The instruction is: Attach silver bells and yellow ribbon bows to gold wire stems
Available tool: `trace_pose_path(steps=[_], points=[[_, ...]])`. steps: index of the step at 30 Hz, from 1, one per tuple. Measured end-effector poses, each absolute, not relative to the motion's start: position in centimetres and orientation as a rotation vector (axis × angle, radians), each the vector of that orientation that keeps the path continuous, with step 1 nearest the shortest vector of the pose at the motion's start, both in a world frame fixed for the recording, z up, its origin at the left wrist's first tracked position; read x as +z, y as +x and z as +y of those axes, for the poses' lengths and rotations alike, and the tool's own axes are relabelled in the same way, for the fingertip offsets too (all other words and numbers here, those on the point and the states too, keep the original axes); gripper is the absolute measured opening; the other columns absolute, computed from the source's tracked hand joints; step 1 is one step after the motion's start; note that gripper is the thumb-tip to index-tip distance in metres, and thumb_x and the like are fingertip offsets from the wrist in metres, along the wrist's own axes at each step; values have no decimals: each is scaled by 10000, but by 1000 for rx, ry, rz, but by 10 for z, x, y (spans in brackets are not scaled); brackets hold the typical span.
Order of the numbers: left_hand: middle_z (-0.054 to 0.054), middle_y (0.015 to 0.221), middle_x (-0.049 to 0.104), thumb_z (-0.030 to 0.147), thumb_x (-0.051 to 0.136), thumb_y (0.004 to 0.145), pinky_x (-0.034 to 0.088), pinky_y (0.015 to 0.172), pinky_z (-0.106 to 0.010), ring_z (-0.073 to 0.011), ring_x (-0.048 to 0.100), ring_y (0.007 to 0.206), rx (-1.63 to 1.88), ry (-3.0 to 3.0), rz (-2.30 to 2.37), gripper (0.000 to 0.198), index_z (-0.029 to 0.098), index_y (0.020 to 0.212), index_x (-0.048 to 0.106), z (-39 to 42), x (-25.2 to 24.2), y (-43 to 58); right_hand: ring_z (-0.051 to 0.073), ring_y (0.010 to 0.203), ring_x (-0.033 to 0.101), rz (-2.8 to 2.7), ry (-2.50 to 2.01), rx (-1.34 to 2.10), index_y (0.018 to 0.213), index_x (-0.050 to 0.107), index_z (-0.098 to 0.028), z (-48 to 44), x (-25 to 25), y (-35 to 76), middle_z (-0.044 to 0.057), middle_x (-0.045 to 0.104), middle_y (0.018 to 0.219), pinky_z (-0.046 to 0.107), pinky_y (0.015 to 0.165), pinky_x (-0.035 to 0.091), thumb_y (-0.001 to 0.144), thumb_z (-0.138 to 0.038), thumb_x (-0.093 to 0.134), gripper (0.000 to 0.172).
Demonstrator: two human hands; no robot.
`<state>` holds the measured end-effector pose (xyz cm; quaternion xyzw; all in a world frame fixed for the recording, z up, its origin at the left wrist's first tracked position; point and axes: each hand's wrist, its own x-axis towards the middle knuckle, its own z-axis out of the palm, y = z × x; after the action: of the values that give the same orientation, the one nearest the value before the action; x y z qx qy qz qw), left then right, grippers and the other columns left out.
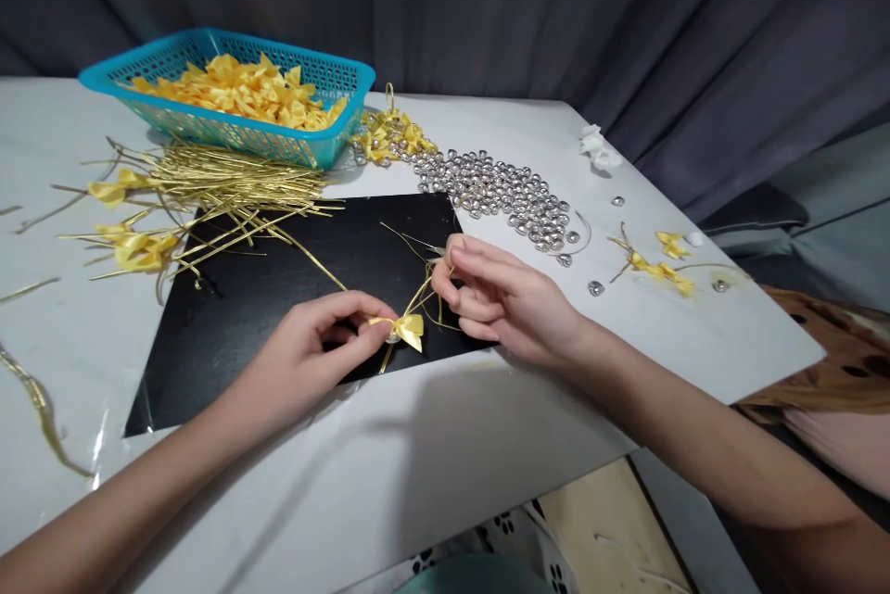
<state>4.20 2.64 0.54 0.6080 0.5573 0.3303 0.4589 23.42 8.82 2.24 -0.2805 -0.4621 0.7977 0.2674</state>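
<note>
Over the front part of a black board (271, 297), my left hand (326, 330) pinches a yellow ribbon bow (409, 330) between thumb and fingertips. A small shiny bead shows at the bow's middle, partly covered by the fingers. Gold cord (418, 296) runs from the bow up toward my right hand (518, 297). The right thumb and fingers are closed together on the cord's upper end. A thin needle-like sliver (421, 244) sticks out leftward from those fingertips; its held end is hidden. Loose gold strands lie on the board beneath the right hand.
A blue basket (340, 132) of yellow bows stands at the back left. Before it lies a pile of gold cords (229, 177). Silver heart-shaped beads (501, 195) spread behind the board, beside finished-looking bow pieces (393, 135). More bows (657, 271) lie right. A person's clothing (834, 353) shows at far right.
</note>
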Motion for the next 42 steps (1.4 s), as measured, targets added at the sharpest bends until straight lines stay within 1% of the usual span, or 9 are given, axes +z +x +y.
trace_pose_path(steps=[7, 12, 16, 19, 24, 28, 34, 37, 42], points=[[-12, 700, 648, 385, 554, 824, 410, 525, -217, -131, 539, 610, 752, 1556, 1364, 223, 195, 788, 666, 25, 4, 38, 51, 486, 235, -1825, -728, 1695, 731, 342, -200, 87, 24, 241, -56, 345, 656, 198, 423, 198, 950, -383, 426, 298], [-6, 709, 640, 387, 573, 824, 412, 531, -204, -121, 540, 618, 782, 1536, 1390, 220, 190, 781, 663, 26, 2, 34, 85, 598, 384, -2238, -780, 1160, 722, 413, -187, 94, 26, 247, -11, 460, 687, 243, 559, 315, 949, -326, 425, 266], [27, 615, 570, 382, 606, 784, 400, 513, -183, -100, 497, 569, 865, 1429, 1390, 215, 182, 707, 629, 27, 4, 35, 42, 495, 323, -2088, -786, 1273, 762, 508, -171, 91, 22, 242, 12, 583, 835, 224, 439, 232, 884, -347, 552, 218], [40, 560, 519, 394, 593, 778, 379, 490, -174, -92, 458, 538, 883, 1387, 1400, 255, 178, 642, 598, 28, 6, 37, 23, 471, 264, -2064, -702, 1183, 787, 606, -149, 83, 15, 234, 7, 583, 836, 210, 421, 221, 810, -274, 649, 134], [44, 550, 528, 385, 597, 773, 363, 473, -158, -81, 448, 523, 903, 1372, 1386, 265, 175, 614, 571, 26, 5, 41, 50, 601, 436, -2040, -754, 1068, 751, 647, -122, 71, 3, 220, 1, 537, 757, 180, 495, 338, 676, -220, 758, 167], [48, 534, 526, 373, 611, 764, 377, 475, -148, -77, 462, 515, 944, 1352, 1375, 272, 177, 586, 549, 24, 5, 45, 51, 609, 467, -1923, -819, 1128, 754, 640, -125, 68, -1, 216, -4, 518, 727, 165, 500, 364, 750, -179, 671, 63], [36, 583, 581, 346, 631, 748, 417, 513, -141, -78, 516, 548, 929, 1352, 1360, 191, 177, 660, 639, 26, 8, 46, -10, 397, 205, -1852, -930, 1521, 797, 535, -145, 69, 6, 218, -39, 443, 760, 199, 348, 116, 832, -222, 546, 84], [31, 594, 600, 345, 638, 739, 427, 522, -140, -80, 537, 558, 927, 1359, 1377, 187, 178, 656, 644, 25, 8, 45, -4, 400, 221, -1827, -946, 1673, 803, 472, -157, 70, 9, 220, -49, 417, 747, 203, 362, 134, 868, -224, 494, 96], [34, 567, 589, 342, 633, 738, 416, 497, -145, -81, 530, 534, 946, 1402, 1426, 208, 180, 609, 615, 23, 6, 45, 7, 456, 287, -1893, -947, 1601, 802, 475, -157, 70, 6, 219, -26, 427, 836, 211, 421, 210, 870, -221, 490, 95]])
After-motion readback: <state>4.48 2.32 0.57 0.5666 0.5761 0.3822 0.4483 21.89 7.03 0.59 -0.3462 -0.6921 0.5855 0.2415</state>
